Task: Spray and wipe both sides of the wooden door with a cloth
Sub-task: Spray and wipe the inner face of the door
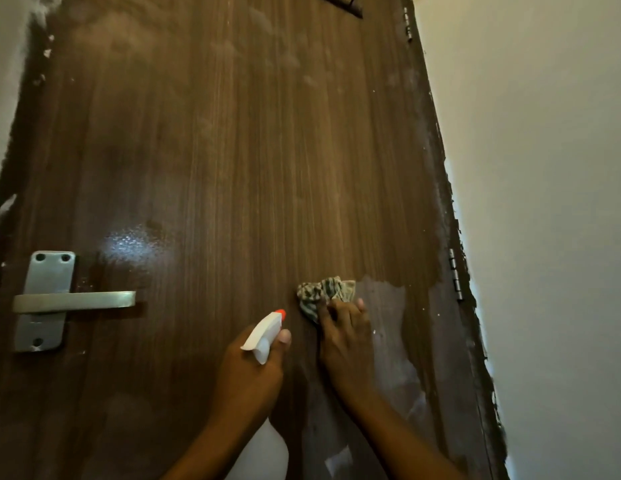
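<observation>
A dark brown wooden door (233,150) fills the view, with pale smears near its top and a wet shine left of centre. My left hand (250,372) grips a white spray bottle (265,336) by its neck, its orange nozzle tip pointing up toward the door. The bottle's translucent body hangs below my wrist. My right hand (347,337) presses a crumpled striped cloth (319,294) against the door at lower right, fingers curled over the cloth's lower part. A dull, worn patch lies just right of the cloth.
A metal lever handle (73,301) on its plate sits at the door's left side. Two hinges (455,273) run along the right edge, beside a pale wall (544,202). Chipped paint marks the frame on both sides.
</observation>
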